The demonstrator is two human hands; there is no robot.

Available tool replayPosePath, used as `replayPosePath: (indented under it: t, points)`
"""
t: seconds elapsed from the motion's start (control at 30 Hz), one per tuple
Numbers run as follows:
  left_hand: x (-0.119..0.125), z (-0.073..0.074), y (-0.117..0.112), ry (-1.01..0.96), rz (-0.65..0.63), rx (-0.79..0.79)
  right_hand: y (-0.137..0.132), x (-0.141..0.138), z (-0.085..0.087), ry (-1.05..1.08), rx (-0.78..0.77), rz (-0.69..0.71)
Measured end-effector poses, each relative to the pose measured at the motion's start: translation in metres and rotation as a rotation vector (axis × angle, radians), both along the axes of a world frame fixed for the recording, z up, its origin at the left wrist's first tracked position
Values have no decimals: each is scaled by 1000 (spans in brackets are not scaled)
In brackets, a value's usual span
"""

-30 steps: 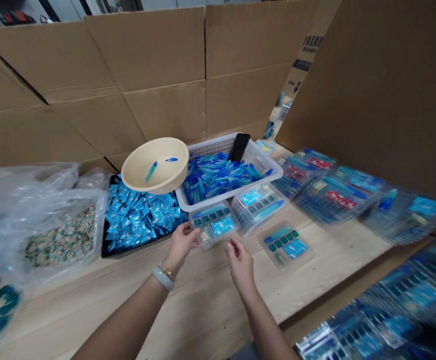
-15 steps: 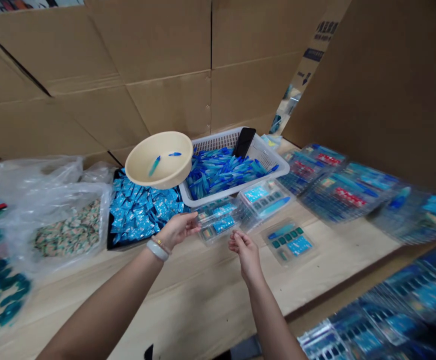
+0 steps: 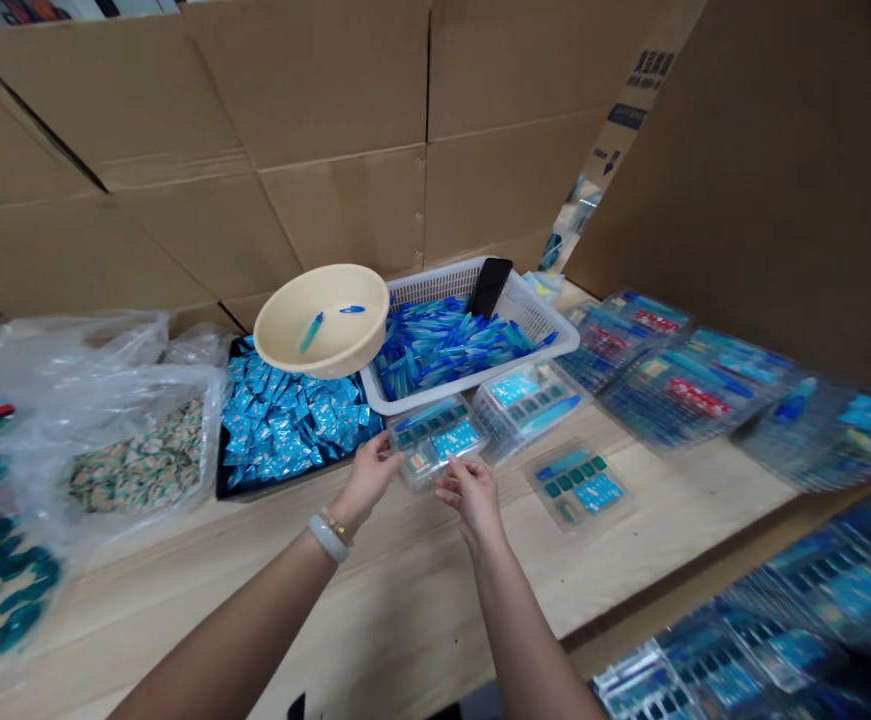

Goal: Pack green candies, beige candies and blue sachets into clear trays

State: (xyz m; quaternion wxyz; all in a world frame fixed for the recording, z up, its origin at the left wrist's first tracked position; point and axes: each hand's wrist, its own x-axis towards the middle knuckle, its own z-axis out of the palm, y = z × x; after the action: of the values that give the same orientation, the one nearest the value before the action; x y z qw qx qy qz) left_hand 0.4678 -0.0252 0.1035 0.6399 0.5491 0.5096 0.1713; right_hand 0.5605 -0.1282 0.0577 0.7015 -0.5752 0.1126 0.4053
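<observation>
A clear plastic blister pack (image 3: 435,440) with teal and blue pieces inside lies on the pale wooden table (image 3: 375,590) between my hands. My left hand (image 3: 366,482) grips its left edge, and a pale bangle shows on that wrist. My right hand (image 3: 472,495) pinches the pack's lower edge. Beyond it, a similar blister pack (image 3: 529,402) touches the front of a white plastic basket (image 3: 532,318). Another pack (image 3: 576,487) lies to the right of my right hand.
A tilted beige bowl (image 3: 321,320) rests against the basket, which holds blue plastic pieces and a black phone (image 3: 489,287). A black tray of blue sachets (image 3: 285,430) and a plastic bag (image 3: 135,460) lie left. Stacked packs (image 3: 694,385) and cardboard walls (image 3: 330,150) surround the table.
The blister pack, tilted up in my left hand earlier, now lies flatter on the table. My right hand has moved left and reached its lower edge.
</observation>
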Motion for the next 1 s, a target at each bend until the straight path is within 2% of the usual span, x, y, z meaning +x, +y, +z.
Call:
replayPosePath:
  t: [0.1, 0.23, 0.33, 0.5, 0.63, 0.7, 0.83, 0.93, 1.0]
  points:
    - [2, 2, 6, -102, 25, -179, 0, -2, -2, 46, -12, 26]
    - [4, 5, 18, -94, 19, -347, 0, 0, -2, 74, -33, 50]
    - [8, 4, 24, -54, 3, -350, -1, 2, 2, 95, -13, 39]
    - [12, 2, 25, 19, 46, -258, -1, 3, 10, 172, 98, 11]
    - [10, 6, 22, -10, 71, -211, -1, 2, 13, 215, 135, 43]
    - [13, 9, 20, -110, 85, -250, 0, 2, 14, 247, 152, 62]
    - [20, 17, 17, -287, 76, -470, 1, 3, 22, 279, 191, 81]
    - [6, 20, 15, -311, 60, -555, -7, -4, 31, 230, 209, 120]
    - [-21, 20, 8, -324, 41, -559, -22, -17, 34, 193, 230, 185]
